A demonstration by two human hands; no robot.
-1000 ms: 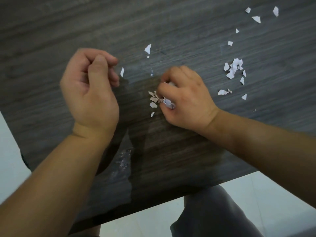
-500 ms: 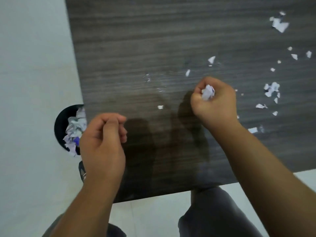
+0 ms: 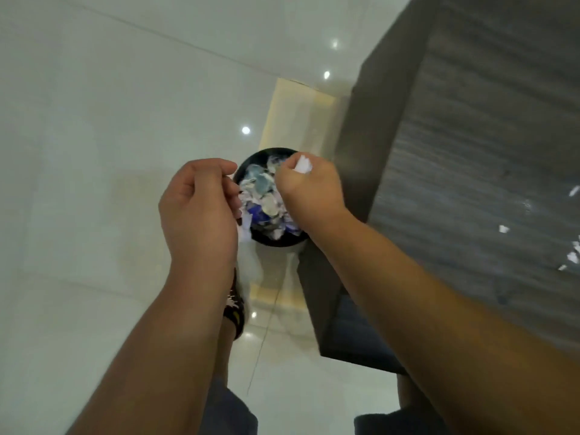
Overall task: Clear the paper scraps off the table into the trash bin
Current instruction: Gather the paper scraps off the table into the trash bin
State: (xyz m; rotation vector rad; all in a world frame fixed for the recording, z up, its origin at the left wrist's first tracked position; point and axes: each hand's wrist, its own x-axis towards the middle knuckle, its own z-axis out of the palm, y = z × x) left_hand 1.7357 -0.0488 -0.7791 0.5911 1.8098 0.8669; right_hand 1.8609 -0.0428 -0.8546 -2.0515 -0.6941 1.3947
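Note:
A round black trash bin (image 3: 251,163) stands on the floor beside the table's left edge, full of white and blue paper. My right hand (image 3: 309,191) hovers over the bin's right side, fingers curled round a wad of white paper scraps (image 3: 303,166) that pokes out at the top. My left hand (image 3: 201,211) hangs over the bin's left rim with fingers curled; a few white scraps (image 3: 245,229) show just below it. Several more scraps (image 3: 571,257) lie on the dark wood table (image 3: 486,152) at the far right.
Glossy pale floor tiles (image 3: 94,152) surround the bin. The table's side panel (image 3: 354,171) drops right next to the bin. My foot in a dark sandal (image 3: 235,309) stands just in front of the bin, and my grey shorts show at the bottom.
Both hands have swung left off the table and now sit over the bin. My right hand still grips its wad of scraps. The view has turned from the tabletop to the floor.

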